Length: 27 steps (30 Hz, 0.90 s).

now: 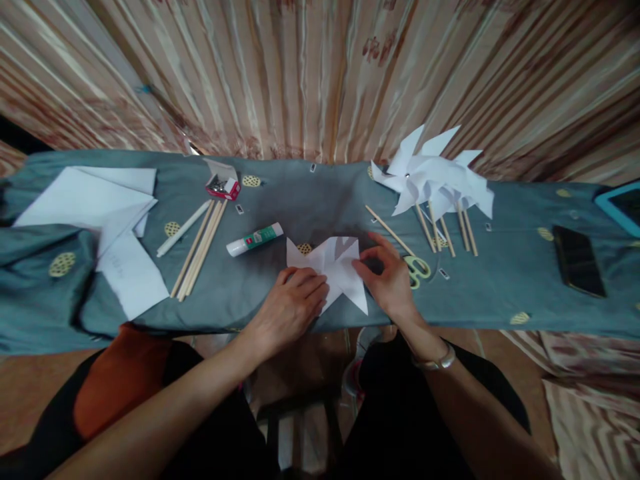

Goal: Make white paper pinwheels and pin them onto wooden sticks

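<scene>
A white paper pinwheel shape (336, 261) lies flat near the front edge of the table covered in blue-grey cloth (310, 193). My left hand (293, 300) rests palm down on its left part, fingers pressed flat on the paper. At the shape's right flap, my right hand (390, 275) has its fingers curled and pinching the paper edge. A glue stick (255, 239) lies just left of the paper. Scissors with pale green handles (417, 270) lie right beside my right hand.
Finished white pinwheels on wooden sticks (435, 183) lie at the back right. Loose wooden sticks (200, 250), a white pen (183, 229) and a small red box of pins (223, 187) lie left. White paper sheets (95, 207) far left, a dark phone (579, 260) right.
</scene>
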Tool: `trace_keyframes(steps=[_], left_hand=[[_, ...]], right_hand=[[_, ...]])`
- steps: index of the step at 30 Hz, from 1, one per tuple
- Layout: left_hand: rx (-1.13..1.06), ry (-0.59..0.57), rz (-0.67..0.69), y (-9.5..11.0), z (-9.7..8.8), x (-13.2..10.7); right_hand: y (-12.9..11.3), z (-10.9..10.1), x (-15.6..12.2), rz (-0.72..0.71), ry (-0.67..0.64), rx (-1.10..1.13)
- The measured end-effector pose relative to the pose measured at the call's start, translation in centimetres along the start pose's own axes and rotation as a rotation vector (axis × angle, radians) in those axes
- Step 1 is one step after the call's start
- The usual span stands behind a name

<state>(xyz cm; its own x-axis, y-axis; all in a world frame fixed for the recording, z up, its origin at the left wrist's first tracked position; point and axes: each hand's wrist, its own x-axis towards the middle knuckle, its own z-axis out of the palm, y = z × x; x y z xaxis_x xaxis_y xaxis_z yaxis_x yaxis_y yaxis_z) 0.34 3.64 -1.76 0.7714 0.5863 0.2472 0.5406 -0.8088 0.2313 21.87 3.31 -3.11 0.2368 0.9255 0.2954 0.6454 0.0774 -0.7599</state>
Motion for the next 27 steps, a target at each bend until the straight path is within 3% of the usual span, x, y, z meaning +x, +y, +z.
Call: trace_keyframes(steps=[5,8,11,19,27], left_hand=[[-0.016,0.005,0.001,-0.1,0.3,-0.1],[-0.009,0.002,0.003,-0.1,0.5,-0.1],[-0.013,-0.014,-0.004,-0.1,0.4,-0.2],[-0.004,0.008,0.003,0.2,0.2,-0.2],[0.006,-0.059,-0.024,0.2,0.3,-0.2]], right_hand=[[-1.5,-0.6,-0.7,-0.252,-0.059,-0.066],[-1.5,-0.7,-1.1,-0.44,-0.111,-0.213],[-1.0,-0.6,-1.3,-0.537,-0.138,-0.308],[-0.7,-0.6,-1.7,-0.528,-0.197,-0.344],[-0.9,-0.3,-1.9,-0.58,-0.236,-0.364]])
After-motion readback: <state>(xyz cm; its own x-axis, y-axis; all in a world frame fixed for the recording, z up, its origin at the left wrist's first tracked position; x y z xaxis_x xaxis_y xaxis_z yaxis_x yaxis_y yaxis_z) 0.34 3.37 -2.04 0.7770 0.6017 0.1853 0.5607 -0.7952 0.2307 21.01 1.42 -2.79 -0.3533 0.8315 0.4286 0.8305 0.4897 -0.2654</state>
